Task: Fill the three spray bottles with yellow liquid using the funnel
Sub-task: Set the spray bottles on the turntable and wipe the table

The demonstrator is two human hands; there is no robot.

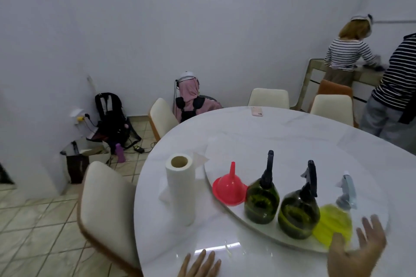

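Flanking both spread, empty hands [199,264] [358,252]: paper towel roll [180,189], red funnel [229,186], three spray bottles [299,211].

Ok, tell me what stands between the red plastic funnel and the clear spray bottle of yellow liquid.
In the head view, two dark green spray bottles stand between the red funnel and the clear yellow-filled bottle.

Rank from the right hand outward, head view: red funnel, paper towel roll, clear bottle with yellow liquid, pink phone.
From the right hand:
1. Clear bottle with yellow liquid, just beyond the fingers, on the tray's right end.
2. Red funnel, upside down at the tray's left end.
3. Paper towel roll, upright on the table, left of the tray.
4. Pink phone, at the table's far edge.
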